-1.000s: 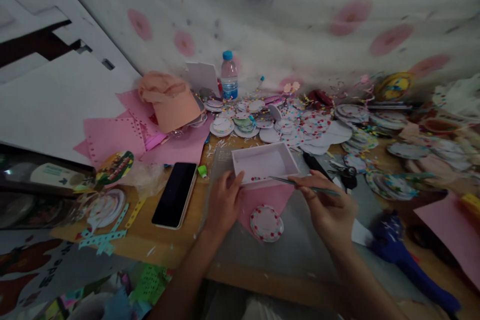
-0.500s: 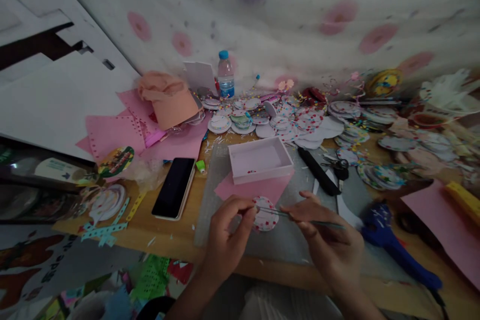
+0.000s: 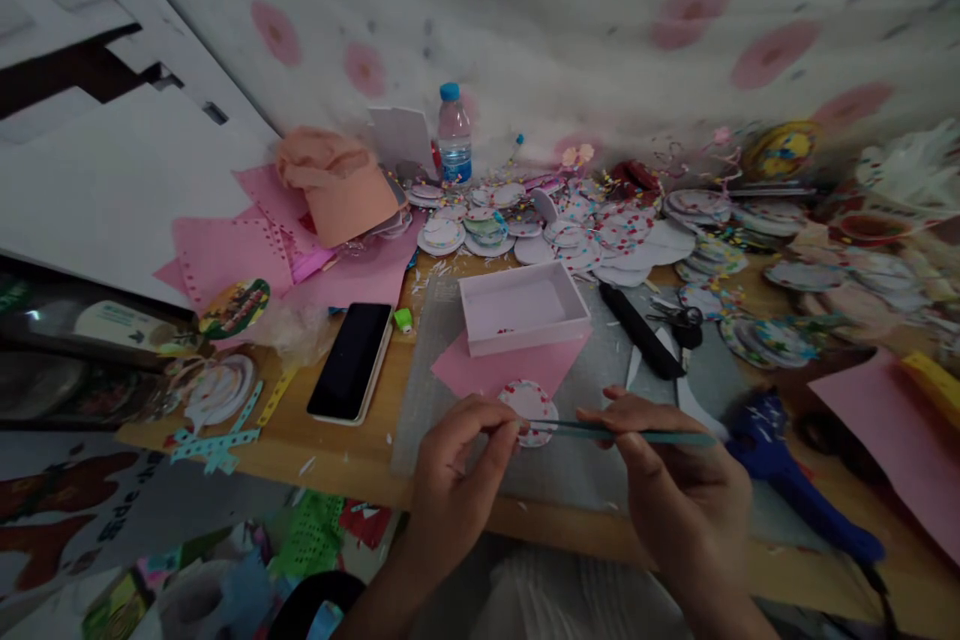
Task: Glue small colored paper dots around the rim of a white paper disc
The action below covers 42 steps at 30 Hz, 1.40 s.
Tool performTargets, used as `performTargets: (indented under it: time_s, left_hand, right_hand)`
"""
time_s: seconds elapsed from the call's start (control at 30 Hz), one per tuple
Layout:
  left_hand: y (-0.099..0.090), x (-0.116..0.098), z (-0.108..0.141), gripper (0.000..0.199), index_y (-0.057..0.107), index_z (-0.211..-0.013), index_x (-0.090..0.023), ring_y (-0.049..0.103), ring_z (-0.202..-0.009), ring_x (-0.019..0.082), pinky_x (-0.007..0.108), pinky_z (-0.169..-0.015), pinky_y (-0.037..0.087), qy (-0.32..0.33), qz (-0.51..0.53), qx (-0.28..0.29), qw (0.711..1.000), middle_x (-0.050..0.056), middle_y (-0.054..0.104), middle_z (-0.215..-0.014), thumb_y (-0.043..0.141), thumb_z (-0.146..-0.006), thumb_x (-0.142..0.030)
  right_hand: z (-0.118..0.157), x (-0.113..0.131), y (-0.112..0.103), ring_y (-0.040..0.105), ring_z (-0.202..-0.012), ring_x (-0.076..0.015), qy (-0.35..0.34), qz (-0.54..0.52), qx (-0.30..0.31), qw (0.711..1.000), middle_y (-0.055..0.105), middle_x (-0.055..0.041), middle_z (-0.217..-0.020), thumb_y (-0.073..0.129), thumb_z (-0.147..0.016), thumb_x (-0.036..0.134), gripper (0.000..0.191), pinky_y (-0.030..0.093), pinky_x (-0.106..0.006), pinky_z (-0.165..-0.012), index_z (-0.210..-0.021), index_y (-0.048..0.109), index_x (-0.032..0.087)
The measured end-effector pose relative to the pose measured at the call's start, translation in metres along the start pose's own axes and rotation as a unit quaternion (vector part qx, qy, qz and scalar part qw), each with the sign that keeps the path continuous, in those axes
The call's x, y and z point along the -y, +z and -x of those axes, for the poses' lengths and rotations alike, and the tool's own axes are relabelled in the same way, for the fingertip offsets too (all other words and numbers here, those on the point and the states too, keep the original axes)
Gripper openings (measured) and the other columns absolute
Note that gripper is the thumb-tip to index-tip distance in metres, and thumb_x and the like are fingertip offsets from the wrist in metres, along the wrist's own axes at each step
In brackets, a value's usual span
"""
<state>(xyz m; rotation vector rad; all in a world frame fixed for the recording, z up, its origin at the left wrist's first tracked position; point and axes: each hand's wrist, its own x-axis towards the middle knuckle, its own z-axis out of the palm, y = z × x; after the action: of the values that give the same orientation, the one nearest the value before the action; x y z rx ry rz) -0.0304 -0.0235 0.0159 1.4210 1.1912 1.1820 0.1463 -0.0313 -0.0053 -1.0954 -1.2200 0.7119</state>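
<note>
My right hand (image 3: pixel 675 480) is closed around green tweezers (image 3: pixel 652 436), whose tips point left. The tips meet the pinched thumb and forefinger of my left hand (image 3: pixel 465 480); what those fingers hold is too small to make out. Just behind them, a round white disc (image 3: pixel 529 402) with red dots around its edge lies partly hidden on the grey mat (image 3: pixel 585 465). A white open box (image 3: pixel 525 310) with a few tiny red bits inside stands on a pink sheet (image 3: pixel 480 375) beyond the disc.
Decorated discs (image 3: pixel 570 240) pile up along the back beside a water bottle (image 3: pixel 454 140). A phone (image 3: pixel 351 360) lies left of the mat. To the right are a black-handled cutter (image 3: pixel 641 332), keys (image 3: pixel 686 320), a blue glue gun (image 3: pixel 802 495) and pink paper (image 3: pixel 892 440).
The tweezers, earlier angled with their two arms visible apart, now lie nearly level and look closed. My right hand has turned and shifted slightly right. The view has tilted a little.
</note>
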Motion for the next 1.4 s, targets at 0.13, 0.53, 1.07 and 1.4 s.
performTargets:
  time_s: [0.13, 0.53, 1.07, 1.4]
  left_hand:
    - [-0.001, 0.002, 0.001, 0.014, 0.066, -0.084, -0.017, 0.060, -0.077, 0.016, 0.025, -0.070, 0.050, -0.002, 0.000, 0.015, 1.000, 0.005, 0.064, -0.081, 0.054, -0.089, -0.024]
    - [0.000, -0.001, -0.002, 0.020, 0.070, -0.082, -0.017, 0.060, -0.074, 0.016, 0.025, -0.066, 0.048, -0.053, 0.028, 0.027, 0.998, 0.006, 0.067, -0.081, 0.055, -0.088, -0.030]
    - [-0.002, 0.001, 0.014, 0.038, 0.061, -0.062, -0.016, 0.053, -0.061, 0.012, 0.021, -0.060, 0.040, -0.162, 0.049, -0.038, 0.985, 0.000, 0.058, -0.060, 0.050, -0.090, -0.039]
    - [0.017, 0.012, 0.026, 0.043, 0.060, -0.064, -0.016, 0.054, -0.060, 0.012, 0.022, -0.059, 0.041, -0.142, 0.050, 0.015, 0.988, 0.001, 0.059, -0.060, 0.043, -0.094, -0.041]
  right_hand:
    - [0.000, 0.000, 0.001, 0.071, -0.079, -0.0192, -0.002, 0.001, 0.007, 1.000, 0.075, 0.0005, -0.079, 0.063, -0.082, 0.019, 0.011, 0.047, -0.043, -0.098, -0.089, 0.067, 0.026]
    - [0.001, -0.004, -0.003, 0.066, -0.063, -0.0181, -0.102, 0.057, 0.009, 0.993, 0.073, 0.0037, -0.078, 0.059, -0.084, 0.018, 0.013, 0.040, -0.052, -0.101, -0.088, 0.065, 0.028]
    - [0.051, -0.007, 0.000, 0.063, -0.094, -0.0211, -0.069, 0.142, 0.271, 0.950, 0.065, -0.0093, -0.102, 0.049, -0.089, 0.043, 0.039, 0.055, -0.032, -0.076, -0.120, 0.052, 0.019]
    - [0.079, -0.005, 0.033, 0.048, -0.042, -0.0100, 0.080, 0.079, 0.193, 0.975, 0.052, 0.0000, -0.046, 0.032, -0.096, 0.045, 0.054, 0.041, -0.018, -0.041, -0.056, 0.058, 0.018]
